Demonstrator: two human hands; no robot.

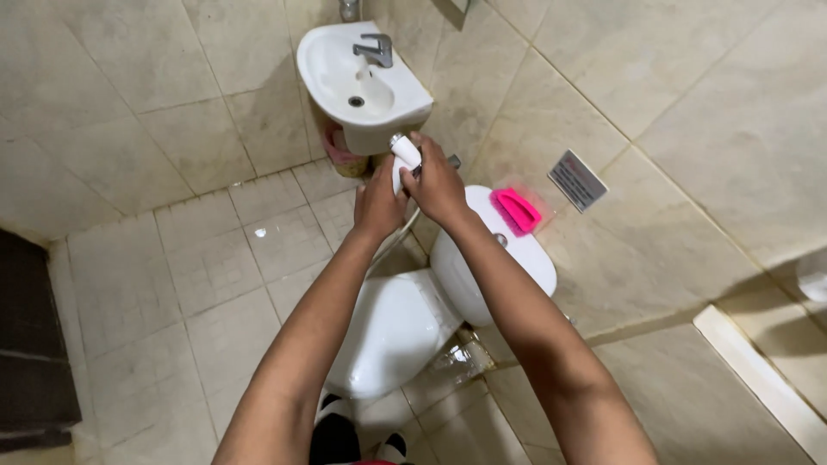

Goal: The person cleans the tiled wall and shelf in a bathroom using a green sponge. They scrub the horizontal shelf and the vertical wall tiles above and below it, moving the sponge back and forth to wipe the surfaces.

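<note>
While sprayer (pixel 405 151) is being gripped by both hands, left (pixel 379 202), right (pixel 437 185), hose (pixel 398 237) is best being kept slack above toilet (pixel 396 331).

**Bare arms, dark footwear**

Two forearms are seen entering from the bottom edge of the head view, both bare from wrist to elbow; no sleeve, watch, ring or glove is shown on the left hand (pixel 379 202) or the right hand (pixel 438 182). At the bottom edge, between the arms, dark footwear with white patches (pixel 340 430) is glimpsed, with a thin strip of red below it. Nothing further of the clothing can be made out.
</note>
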